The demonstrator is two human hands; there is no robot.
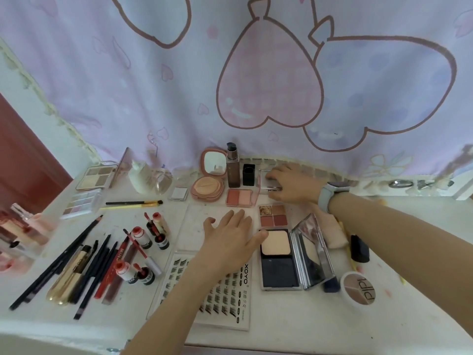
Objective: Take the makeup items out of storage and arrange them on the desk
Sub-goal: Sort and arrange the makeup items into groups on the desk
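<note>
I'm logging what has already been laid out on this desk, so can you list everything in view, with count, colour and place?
eyeshadow palettes: two, beige and pastel, far left
foundation bottle: one, brown, at the back
cushion compact: one, pink, open, beside the bottle
blush duo: one, pink, centre
four-pan palette: one, reddish brown, below the blush
powder compact: one, black, open, right of centre
lash tray: one, clear, front centre
pencils and brushes: many, mostly black, front left
left hand: flat, fingers spread, on the desk
right hand: at the back, on a clear lid; grip unclear
</note>
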